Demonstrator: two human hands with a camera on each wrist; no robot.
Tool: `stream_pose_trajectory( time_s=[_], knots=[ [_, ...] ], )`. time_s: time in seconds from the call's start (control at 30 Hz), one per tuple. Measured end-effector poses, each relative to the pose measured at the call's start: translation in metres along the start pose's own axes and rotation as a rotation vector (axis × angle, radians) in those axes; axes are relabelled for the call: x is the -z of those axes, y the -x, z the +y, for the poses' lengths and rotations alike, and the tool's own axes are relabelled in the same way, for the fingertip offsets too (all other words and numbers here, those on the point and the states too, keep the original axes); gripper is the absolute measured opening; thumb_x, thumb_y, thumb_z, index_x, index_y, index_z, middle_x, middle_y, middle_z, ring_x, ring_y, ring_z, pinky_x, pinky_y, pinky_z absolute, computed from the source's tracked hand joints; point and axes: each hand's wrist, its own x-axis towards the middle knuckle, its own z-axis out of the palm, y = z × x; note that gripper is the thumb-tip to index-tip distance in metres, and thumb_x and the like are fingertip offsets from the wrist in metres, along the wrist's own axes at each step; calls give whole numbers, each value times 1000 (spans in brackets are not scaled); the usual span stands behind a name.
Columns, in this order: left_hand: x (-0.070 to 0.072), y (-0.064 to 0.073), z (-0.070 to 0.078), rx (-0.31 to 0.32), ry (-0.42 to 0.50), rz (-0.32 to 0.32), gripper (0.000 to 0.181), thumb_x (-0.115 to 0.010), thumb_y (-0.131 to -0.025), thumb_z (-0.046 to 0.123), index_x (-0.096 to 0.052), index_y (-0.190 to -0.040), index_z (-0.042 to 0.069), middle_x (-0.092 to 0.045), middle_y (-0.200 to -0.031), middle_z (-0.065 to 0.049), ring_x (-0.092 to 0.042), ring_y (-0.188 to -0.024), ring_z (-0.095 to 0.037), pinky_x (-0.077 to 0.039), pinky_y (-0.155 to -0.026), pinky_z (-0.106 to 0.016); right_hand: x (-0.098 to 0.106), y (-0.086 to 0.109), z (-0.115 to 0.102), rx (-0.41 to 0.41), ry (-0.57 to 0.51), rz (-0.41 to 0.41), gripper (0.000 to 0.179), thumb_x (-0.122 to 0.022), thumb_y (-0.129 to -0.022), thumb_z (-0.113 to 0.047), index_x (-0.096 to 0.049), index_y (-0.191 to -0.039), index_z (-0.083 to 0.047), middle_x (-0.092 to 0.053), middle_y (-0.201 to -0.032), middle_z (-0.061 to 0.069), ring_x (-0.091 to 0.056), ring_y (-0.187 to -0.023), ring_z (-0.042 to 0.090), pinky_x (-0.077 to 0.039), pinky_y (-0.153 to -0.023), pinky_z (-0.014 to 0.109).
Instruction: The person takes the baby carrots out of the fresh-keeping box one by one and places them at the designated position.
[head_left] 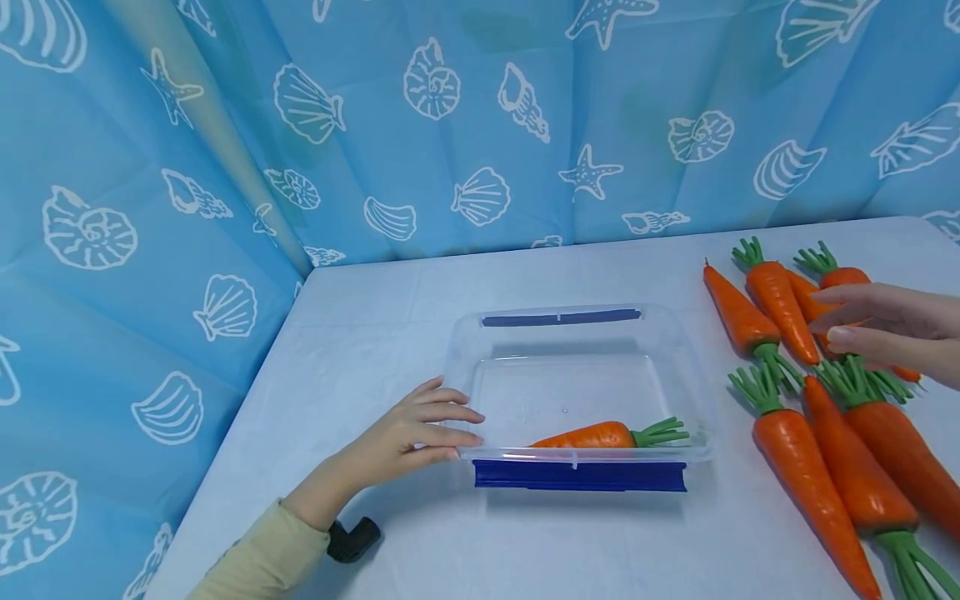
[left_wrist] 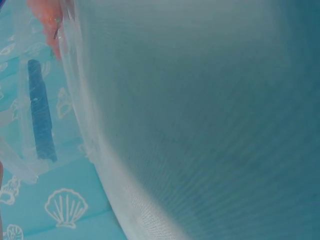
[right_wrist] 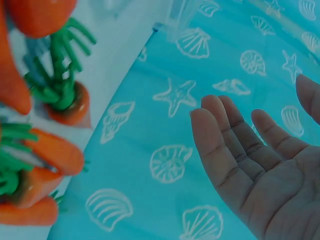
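Observation:
A clear plastic box [head_left: 570, 454] with blue latch flaps stands mid-table, its lid off. Inside it, along the near wall, lies one orange carrot [head_left: 592, 435] with a green top. My left hand [head_left: 423, 425] rests against the box's left near corner, fingers extended over the rim. At the right, my right hand [head_left: 892, 329] hovers over the far group of carrots [head_left: 776, 300], fingers spread and slightly bent, holding nothing; the right wrist view shows its bare palm [right_wrist: 285, 185]. The left wrist view shows mostly white tablecloth, with a blue latch flap [left_wrist: 41, 110] at its left.
Several more carrots [head_left: 817, 492] lie at the near right of the white table [head_left: 360, 333]. A small black object [head_left: 354, 540] is by the left wrist. A blue shell-patterned curtain [head_left: 465, 125] hangs behind and left of the table.

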Motion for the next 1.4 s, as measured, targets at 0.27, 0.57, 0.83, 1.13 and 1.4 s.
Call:
stream_pose_trajectory(
  time_s=[0.27, 0.57, 0.83, 1.13, 1.4],
  knots=[
    [-1, 0, -1, -2, -5, -6, 25, -69, -77, 7, -72, -101, 12, -65, -112, -6, -51, -114, -27, -22, -107, -55, -7, -7, -37, 110, -22, -35, 58, -49, -94, -37, -32, -135, -1, -46, -124, 29, -57, -92, 27, -54, -69, 46],
    [0, 0, -1, -4, -4, -5, 25, -69, -77, 6, -72, -101, 12, -65, -112, -6, -51, -114, -27, -22, -107, -54, -15, -21, -76, 237, -38, -100, 51, -51, -94, -32, -38, -135, -5, -57, -118, 16, -57, -90, 17, -51, -63, 29],
    [0, 0, -1, -10, -2, -5, 25, -69, -77, 6, -71, -102, 12, -65, -112, -6, -51, -114, -27, -22, -108, -54, -23, -35, -105, 328, -41, -174, 48, -54, -92, -33, -43, -133, -12, -58, -117, 8, -55, -101, 22, -53, -69, 39],
    [1, 0, -2, -15, -2, -5, 27, -53, -92, 31, -71, -102, 13, -65, -113, -6, -50, -115, -27, -21, -108, -53, -34, -49, -134, 405, -7, -310, 51, -56, -89, -39, -45, -132, -13, -58, -118, 6, -55, -102, 21, -53, -75, 36],
    [2, 0, 0, 4, -1, -16, 24, -57, -91, 27, -71, -103, 13, -64, -114, -6, -50, -116, -27, -21, -109, -53, -45, -63, -150, 425, 16, -444, 56, -61, -86, -38, -44, -132, -11, -57, -119, 9, -56, -107, 27, -52, -81, 41]
  ],
)
